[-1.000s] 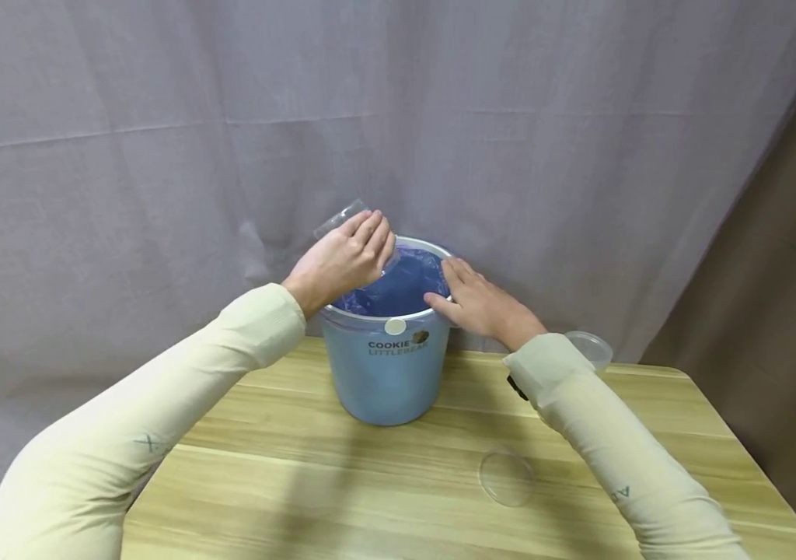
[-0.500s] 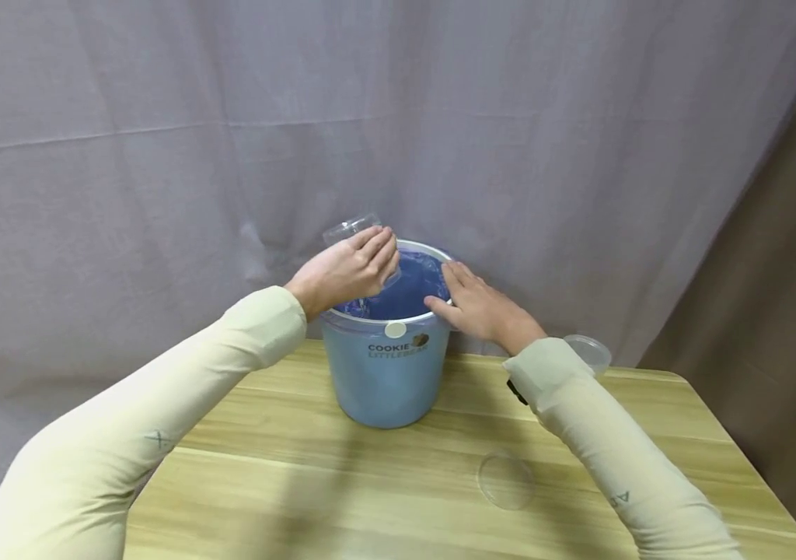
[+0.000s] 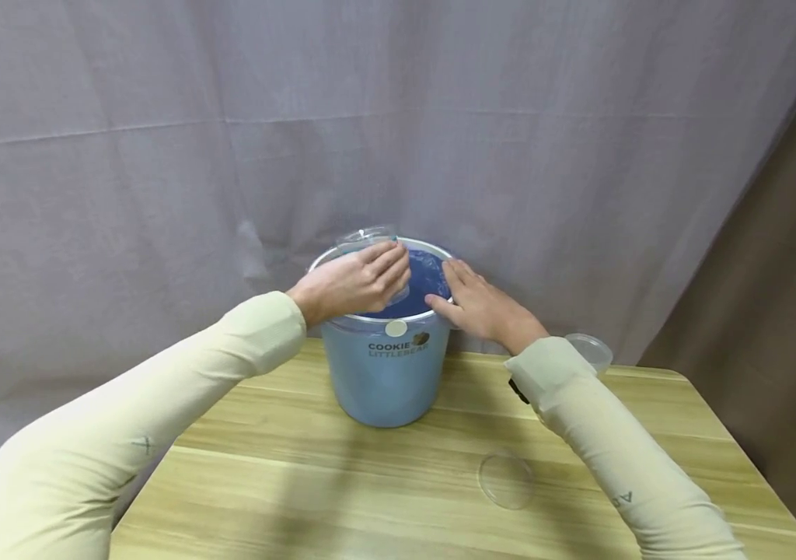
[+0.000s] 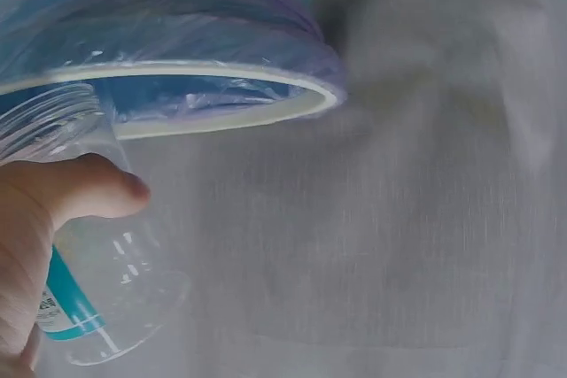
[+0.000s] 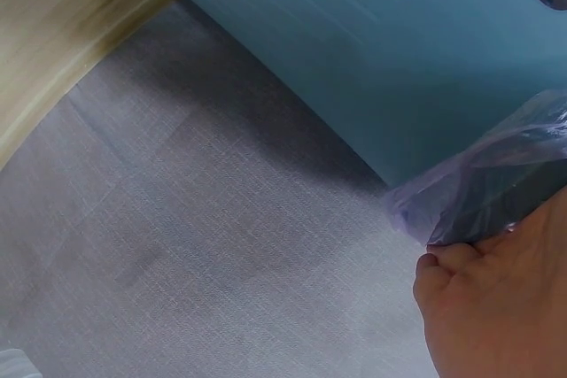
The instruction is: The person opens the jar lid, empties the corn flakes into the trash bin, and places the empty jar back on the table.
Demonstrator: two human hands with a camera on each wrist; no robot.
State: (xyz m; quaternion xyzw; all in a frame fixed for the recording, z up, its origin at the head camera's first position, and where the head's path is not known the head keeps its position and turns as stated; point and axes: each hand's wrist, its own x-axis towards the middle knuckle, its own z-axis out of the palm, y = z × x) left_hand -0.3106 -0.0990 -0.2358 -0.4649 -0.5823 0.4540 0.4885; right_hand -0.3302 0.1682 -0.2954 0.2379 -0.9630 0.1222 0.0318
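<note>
My left hand [image 3: 359, 276] grips a clear plastic jar [image 4: 133, 250] with a threaded neck and a teal label. The jar is tilted, its neck end towards the mouth of a light blue bin [image 3: 384, 385] with white rim. A thin purple bag [image 4: 177, 37] lines the bin and folds over its rim. On the rim's right side rests my right hand [image 3: 482, 307], fingers mostly straight and thumb spread, touching the bag edge. In the right wrist view the right fingertips are partly hidden. My left palm hides most of the jar in the head view.
The bin stands on a wood-grain table [image 3: 244, 482]. A clear round lid [image 3: 505, 480] lies in front of it to the right. A clear plastic tub [image 3: 590, 351] sits behind my right forearm. A grey curtain [image 3: 398, 117] hangs behind the table.
My left hand has moved slightly right and down over the bin, and the jar's visible end has dropped with it. The right hand stays in place on the rim.
</note>
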